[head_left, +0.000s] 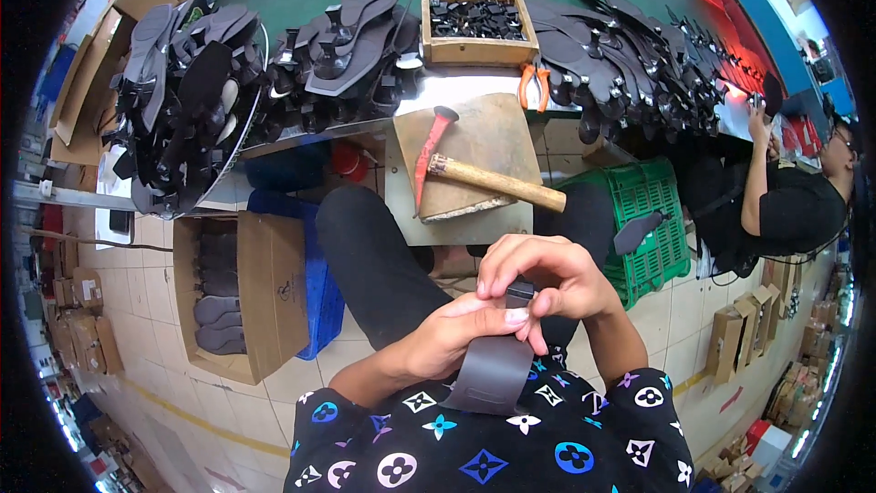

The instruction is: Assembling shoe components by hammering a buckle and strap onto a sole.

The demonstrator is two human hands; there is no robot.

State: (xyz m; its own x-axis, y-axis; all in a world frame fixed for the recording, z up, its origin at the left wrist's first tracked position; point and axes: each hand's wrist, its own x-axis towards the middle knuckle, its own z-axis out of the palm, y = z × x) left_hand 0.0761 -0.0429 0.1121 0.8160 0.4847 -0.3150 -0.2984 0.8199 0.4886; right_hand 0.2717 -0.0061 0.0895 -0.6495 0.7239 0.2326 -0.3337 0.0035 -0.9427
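Note:
My left hand [461, 333] is closed around a dark grey shoe sole [495, 374], whose broad curved end hangs down against my patterned shirt. Just above it, the bent fingers of my right hand [561, 276] pinch a small black block [521, 290], perhaps a heel piece. Whether the block is joined to the sole cannot be seen, as my fingers cover the space between. Beyond my hands a hammer [493, 181], with a red head and wooden handle, lies across a worn square board [479, 128].
A wooden box [479, 52] of small black pieces stands on the green bench, with orange-handled pliers [534, 89] in front. Heaped soles [356, 46] flank it. A carton [246, 297] of soles is at left, a green crate [652, 228] at right. Another person [794, 192] sits far right.

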